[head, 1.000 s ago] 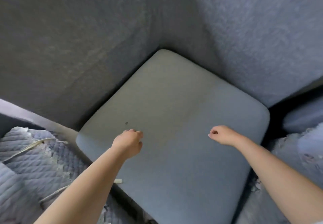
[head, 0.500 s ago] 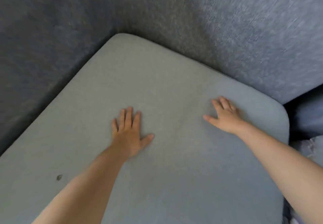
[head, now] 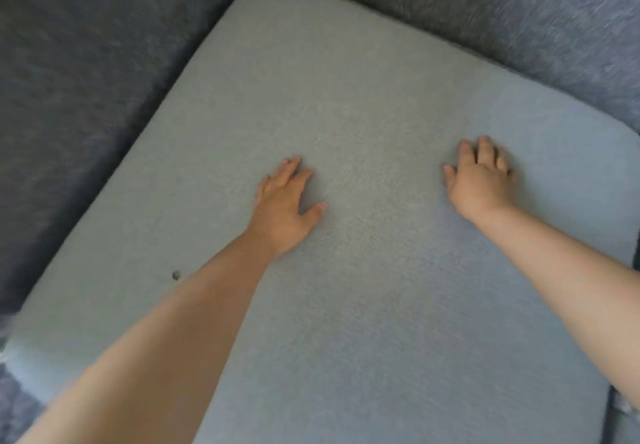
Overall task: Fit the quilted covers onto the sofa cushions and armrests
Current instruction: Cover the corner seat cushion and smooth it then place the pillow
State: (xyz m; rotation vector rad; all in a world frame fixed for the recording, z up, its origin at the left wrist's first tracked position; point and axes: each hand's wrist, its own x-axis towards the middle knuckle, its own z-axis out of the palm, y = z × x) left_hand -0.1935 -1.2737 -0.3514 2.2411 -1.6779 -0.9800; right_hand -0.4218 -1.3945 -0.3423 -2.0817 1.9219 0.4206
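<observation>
A pale grey-blue seat cushion (head: pixel 363 80) fills most of the view, lying in the corner of a darker sofa. My left hand (head: pixel 285 206) lies flat on the cushion's middle, fingers straight and pointing toward the far corner. My right hand (head: pixel 479 177) presses flat on the cushion further right, near its right edge, fingers spread. Neither hand holds anything. A small dark spot (head: pixel 176 274) marks the cushion beside my left forearm. No quilted cover shows clearly; only a bluish scrap (head: pixel 14 405) sits at the lower left edge.
The dark grey sofa armrest (head: pixel 69 97) runs along the left of the cushion. The sofa back (head: pixel 502 18) rises behind it at the top right. A narrow dark gap (head: pixel 620 419) shows past the cushion's right lower edge.
My hands went from loosely curled above the cushion to flat on it. The view moved in closer and both hands slid a little further toward the sofa back.
</observation>
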